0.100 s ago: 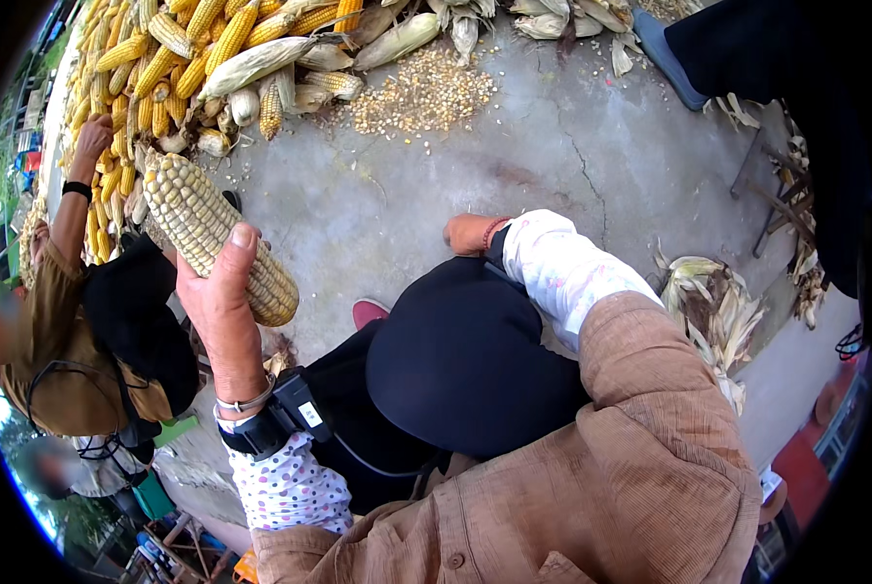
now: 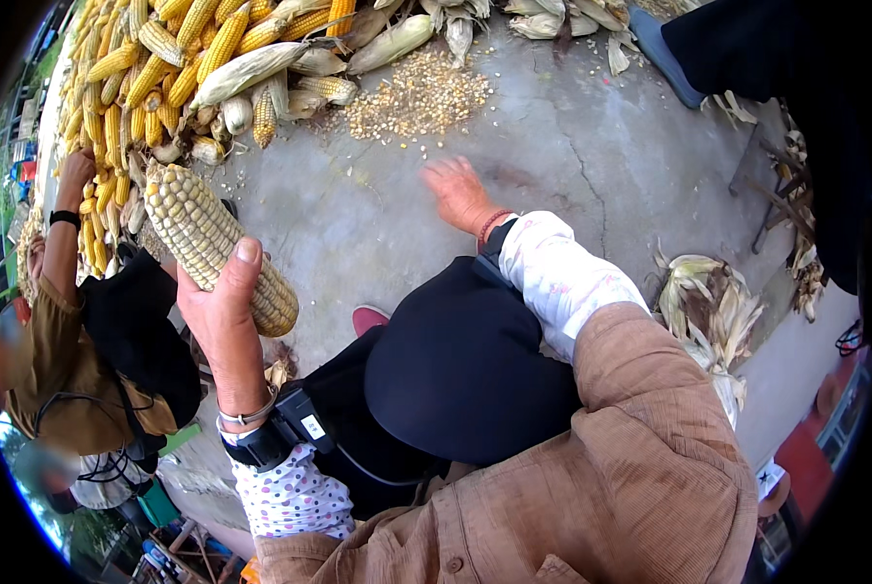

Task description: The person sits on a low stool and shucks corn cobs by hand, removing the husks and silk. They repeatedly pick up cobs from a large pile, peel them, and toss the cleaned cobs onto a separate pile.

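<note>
Grey cracked concrete spreads below the cob

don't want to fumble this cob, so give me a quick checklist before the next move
1. Left hand secure on the corn cob: ok, thumb and palm against it.
2. Right hand free: ok, nothing visible in it, though blurred.
3. Held cob husked: ok on the visible side, kernels bare.
4. Held cob's hidden side sound: cannot tell.
5. Loose kernels contained: not ok, scattered on the floor.
6. Cob pile fully husked: not ok, some wear pale husks.
</note>
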Motion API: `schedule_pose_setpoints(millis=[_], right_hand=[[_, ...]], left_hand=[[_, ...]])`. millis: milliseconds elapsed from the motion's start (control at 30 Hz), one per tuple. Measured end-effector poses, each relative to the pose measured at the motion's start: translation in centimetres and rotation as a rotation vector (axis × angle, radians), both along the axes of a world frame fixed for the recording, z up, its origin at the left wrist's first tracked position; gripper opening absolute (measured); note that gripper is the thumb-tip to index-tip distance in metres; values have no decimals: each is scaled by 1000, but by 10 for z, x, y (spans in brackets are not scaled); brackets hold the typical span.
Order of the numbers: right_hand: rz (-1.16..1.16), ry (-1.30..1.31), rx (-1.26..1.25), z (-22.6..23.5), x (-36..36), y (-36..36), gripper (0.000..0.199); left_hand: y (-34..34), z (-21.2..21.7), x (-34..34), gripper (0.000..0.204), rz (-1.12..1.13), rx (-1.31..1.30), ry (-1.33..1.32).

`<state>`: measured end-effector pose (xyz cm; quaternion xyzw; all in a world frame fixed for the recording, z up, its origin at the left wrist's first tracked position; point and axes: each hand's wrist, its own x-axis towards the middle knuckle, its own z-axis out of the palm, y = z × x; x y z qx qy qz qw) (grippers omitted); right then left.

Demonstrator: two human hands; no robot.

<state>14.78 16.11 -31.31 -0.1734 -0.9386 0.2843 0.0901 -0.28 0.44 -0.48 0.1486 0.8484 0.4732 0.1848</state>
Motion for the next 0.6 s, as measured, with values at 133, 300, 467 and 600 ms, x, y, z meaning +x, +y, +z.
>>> schedule_pose_setpoints(millis=[133, 300, 467, 600], right_hand=[[-210, -212, -38, 1, 16, 42, 35], [-68, -463, 160, -2, 139, 51, 46], [-191, -664, 132, 18, 304, 55, 51], [-373, -1169, 192, 60, 430, 58, 54]], left_hand=[[4, -1, 1, 40, -51, -30, -7], [11, -9, -5, 40, -46, 15, -51], [9, -17, 2, 39, -113, 29, -72], [20, -24, 9, 37, -127, 39, -89]])
